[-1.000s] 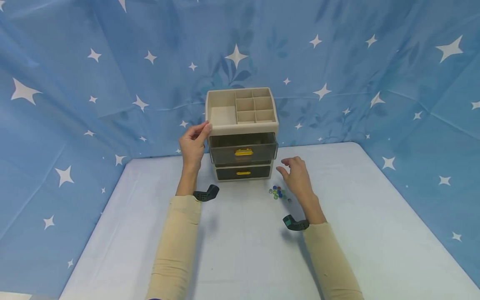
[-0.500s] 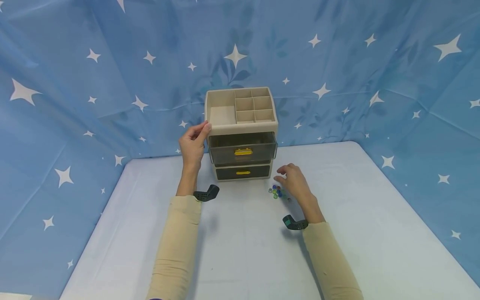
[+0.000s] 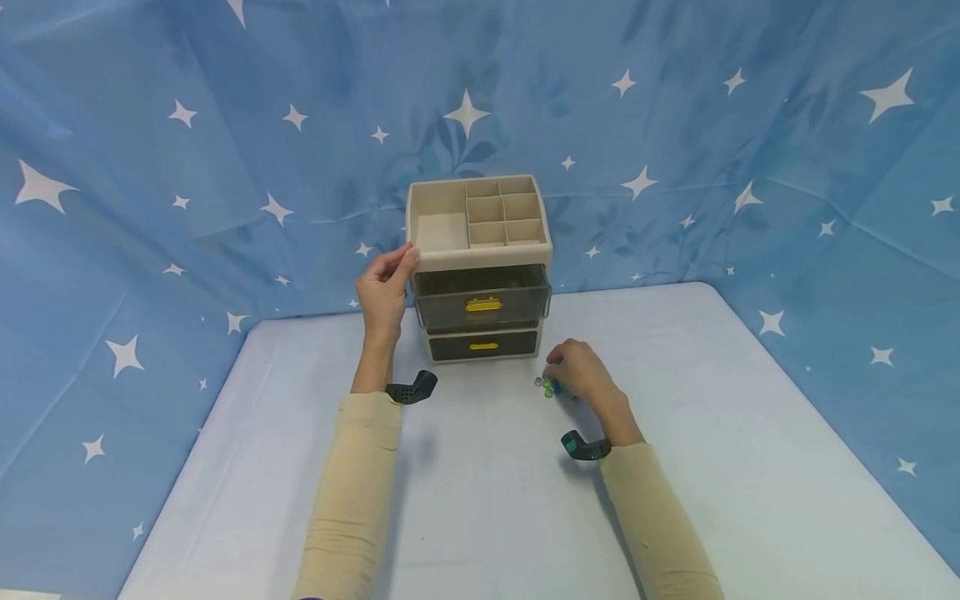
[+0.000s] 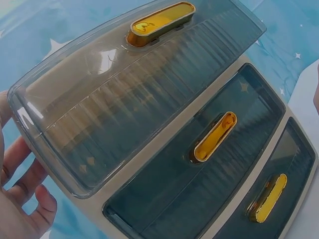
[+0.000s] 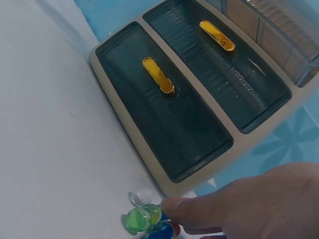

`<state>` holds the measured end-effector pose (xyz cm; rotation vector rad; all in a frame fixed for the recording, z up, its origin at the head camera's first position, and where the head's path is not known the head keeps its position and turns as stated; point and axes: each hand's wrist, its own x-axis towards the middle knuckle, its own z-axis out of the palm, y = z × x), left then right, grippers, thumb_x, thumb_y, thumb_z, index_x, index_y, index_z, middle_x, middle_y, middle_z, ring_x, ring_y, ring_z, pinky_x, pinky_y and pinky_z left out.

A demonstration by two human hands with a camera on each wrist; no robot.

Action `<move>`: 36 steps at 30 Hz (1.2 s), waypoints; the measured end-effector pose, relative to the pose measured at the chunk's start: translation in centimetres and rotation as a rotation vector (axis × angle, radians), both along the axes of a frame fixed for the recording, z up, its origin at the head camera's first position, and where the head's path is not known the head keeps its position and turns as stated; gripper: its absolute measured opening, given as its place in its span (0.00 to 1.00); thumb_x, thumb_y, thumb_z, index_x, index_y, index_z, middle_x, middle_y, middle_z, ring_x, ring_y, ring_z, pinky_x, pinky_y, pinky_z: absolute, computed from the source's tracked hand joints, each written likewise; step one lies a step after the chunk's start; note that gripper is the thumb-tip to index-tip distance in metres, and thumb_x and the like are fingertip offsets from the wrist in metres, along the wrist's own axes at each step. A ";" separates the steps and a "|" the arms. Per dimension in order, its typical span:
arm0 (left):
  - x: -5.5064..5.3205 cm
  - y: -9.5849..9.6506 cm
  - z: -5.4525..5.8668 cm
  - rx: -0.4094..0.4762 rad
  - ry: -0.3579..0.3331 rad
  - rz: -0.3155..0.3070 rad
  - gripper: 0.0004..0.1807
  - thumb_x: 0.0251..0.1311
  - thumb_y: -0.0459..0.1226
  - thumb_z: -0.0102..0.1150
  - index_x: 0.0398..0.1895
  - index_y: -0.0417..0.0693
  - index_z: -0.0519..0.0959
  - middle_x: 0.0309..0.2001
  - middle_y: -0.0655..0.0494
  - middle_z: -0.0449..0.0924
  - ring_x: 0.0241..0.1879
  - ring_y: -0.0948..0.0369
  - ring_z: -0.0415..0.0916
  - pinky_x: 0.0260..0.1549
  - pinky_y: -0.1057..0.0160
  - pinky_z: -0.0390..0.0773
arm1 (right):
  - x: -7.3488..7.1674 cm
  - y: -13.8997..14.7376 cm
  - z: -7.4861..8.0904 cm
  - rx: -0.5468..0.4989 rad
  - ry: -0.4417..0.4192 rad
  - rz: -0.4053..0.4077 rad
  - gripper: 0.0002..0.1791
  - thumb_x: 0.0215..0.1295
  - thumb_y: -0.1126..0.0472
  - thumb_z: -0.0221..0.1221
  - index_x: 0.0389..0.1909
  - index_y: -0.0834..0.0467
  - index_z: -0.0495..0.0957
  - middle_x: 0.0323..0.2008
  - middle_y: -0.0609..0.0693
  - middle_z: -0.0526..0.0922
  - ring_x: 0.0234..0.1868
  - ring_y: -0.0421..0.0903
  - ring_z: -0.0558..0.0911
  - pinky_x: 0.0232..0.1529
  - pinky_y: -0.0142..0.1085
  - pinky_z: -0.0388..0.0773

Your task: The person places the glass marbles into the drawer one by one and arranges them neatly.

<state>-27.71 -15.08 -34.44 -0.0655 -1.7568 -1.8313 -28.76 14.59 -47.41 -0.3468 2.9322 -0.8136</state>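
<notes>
Several small, glossy green, blue and clear beads (image 5: 142, 218) lie on the white worktop (image 3: 480, 492) beside a beige plastic organiser (image 3: 483, 259) with smoky translucent drawers (image 3: 448, 313). The right hand (image 3: 588, 372), fingers bent, touches them; whether it grips one cannot be told. The left hand (image 3: 383, 293) pinches the organiser's upper front-left corner.

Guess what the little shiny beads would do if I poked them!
The beads look rounded, so they might roll or skid. Their glossy surfaces could feel slippery. Each looks tiny beside the right hand, so probably light to lift.
</notes>
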 end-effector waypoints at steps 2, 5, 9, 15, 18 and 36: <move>0.0 0.0 0.0 0.002 -0.001 -0.001 0.17 0.64 0.38 0.66 0.50 0.35 0.84 0.32 0.71 0.83 0.26 0.68 0.70 0.21 0.75 0.65 | -0.1 0.0 0.0 0.005 0.014 0.013 0.11 0.63 0.62 0.66 0.43 0.64 0.85 0.46 0.60 0.83 0.52 0.59 0.80 0.58 0.52 0.76; -0.1 0.0 0.0 0.005 -0.002 -0.005 0.17 0.64 0.38 0.66 0.50 0.35 0.84 0.32 0.72 0.83 0.26 0.68 0.70 0.21 0.75 0.65 | -0.2 -0.1 -0.1 0.014 0.030 0.021 0.10 0.63 0.62 0.66 0.41 0.64 0.86 0.44 0.59 0.84 0.50 0.58 0.81 0.57 0.51 0.77; -0.3 0.0 0.0 0.009 0.006 -0.009 0.17 0.63 0.39 0.67 0.49 0.34 0.84 0.33 0.70 0.84 0.27 0.71 0.72 0.24 0.75 0.68 | -0.3 -0.2 -0.2 0.026 0.056 0.027 0.09 0.63 0.62 0.67 0.39 0.64 0.87 0.41 0.59 0.84 0.47 0.56 0.80 0.54 0.50 0.78; -0.3 0.0 0.0 0.028 0.021 -0.025 0.19 0.62 0.40 0.68 0.49 0.33 0.84 0.38 0.63 0.86 0.35 0.72 0.79 0.38 0.74 0.79 | -0.3 -0.4 -0.5 0.050 0.065 0.016 0.09 0.64 0.61 0.66 0.36 0.64 0.87 0.39 0.57 0.83 0.44 0.53 0.79 0.50 0.48 0.78; -0.3 0.0 0.0 0.026 0.015 -0.019 0.18 0.62 0.39 0.68 0.49 0.33 0.84 0.38 0.64 0.86 0.35 0.71 0.79 0.39 0.74 0.79 | -0.2 -0.5 -0.6 0.053 0.066 0.017 0.09 0.65 0.60 0.66 0.36 0.64 0.87 0.39 0.57 0.83 0.44 0.53 0.79 0.49 0.48 0.78; 0.0 0.0 -0.1 0.013 0.009 -0.001 0.16 0.62 0.37 0.67 0.49 0.34 0.84 0.38 0.68 0.86 0.36 0.72 0.79 0.41 0.75 0.78 | 0.2 0.0 0.8 -0.060 0.039 -0.009 0.14 0.69 0.56 0.62 0.43 0.64 0.85 0.46 0.60 0.81 0.49 0.56 0.78 0.54 0.50 0.77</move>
